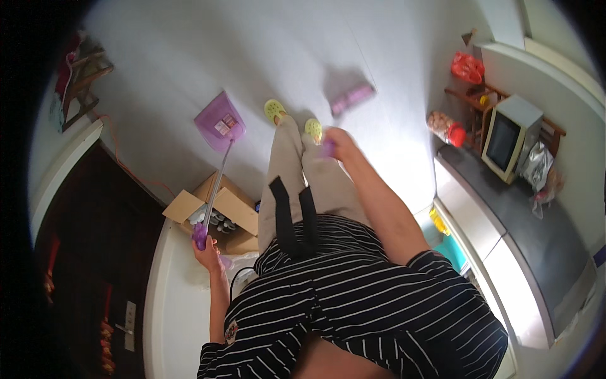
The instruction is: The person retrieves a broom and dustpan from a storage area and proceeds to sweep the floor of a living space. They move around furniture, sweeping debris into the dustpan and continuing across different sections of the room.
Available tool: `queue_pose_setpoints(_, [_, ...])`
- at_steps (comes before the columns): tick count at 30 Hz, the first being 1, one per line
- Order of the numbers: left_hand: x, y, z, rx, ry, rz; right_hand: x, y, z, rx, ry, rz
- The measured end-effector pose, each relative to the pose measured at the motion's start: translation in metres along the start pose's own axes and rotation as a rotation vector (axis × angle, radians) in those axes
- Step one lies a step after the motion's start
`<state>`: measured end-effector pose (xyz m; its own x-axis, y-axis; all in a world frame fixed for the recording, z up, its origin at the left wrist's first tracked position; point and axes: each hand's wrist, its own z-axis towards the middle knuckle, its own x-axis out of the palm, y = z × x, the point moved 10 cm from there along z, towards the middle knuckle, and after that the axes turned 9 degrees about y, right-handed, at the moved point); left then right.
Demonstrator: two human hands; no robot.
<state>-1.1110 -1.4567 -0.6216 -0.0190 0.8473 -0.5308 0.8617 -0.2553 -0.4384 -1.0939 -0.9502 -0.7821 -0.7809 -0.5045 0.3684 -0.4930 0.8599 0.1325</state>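
My left hand (207, 253) grips the purple handle end of a long-handled dustpan. Its metal pole slants away to the purple pan (220, 122), which rests on the floor left of my feet and bears a label. My right hand (340, 144) is closed around a purple handle, blurred. Beyond it, to the right of my feet, a pinkish-purple broom head (352, 99) is at the floor, blurred too; the stick between hand and head can hardly be made out.
An open cardboard box (236, 199) with things inside stands below the dustpan. An orange cable (124, 166) runs along the left wall. On the right are a grey-topped cabinet (525, 246), a microwave oven (506, 137), a red-lidded jar (440, 125) and a red plastic bag (467, 67). A wooden stool (87, 78) stands upper left.
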Motion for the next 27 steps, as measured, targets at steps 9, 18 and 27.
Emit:
queue_pose_setpoints(9, [0.023,-0.025,-0.019,-0.078,-0.021,0.09,0.182,0.117,0.117,0.066,0.363,-0.045])
queue_pose_setpoints(18, [0.068,-0.034,-0.044,-0.101,0.089,0.029,-0.097,0.14,-0.096,0.004,0.104,-0.341])
queue_pose_setpoints(27, [0.074,-0.07,-0.049,-0.107,-0.069,-0.055,-0.312,0.138,-0.257,0.1,-0.468,-0.308])
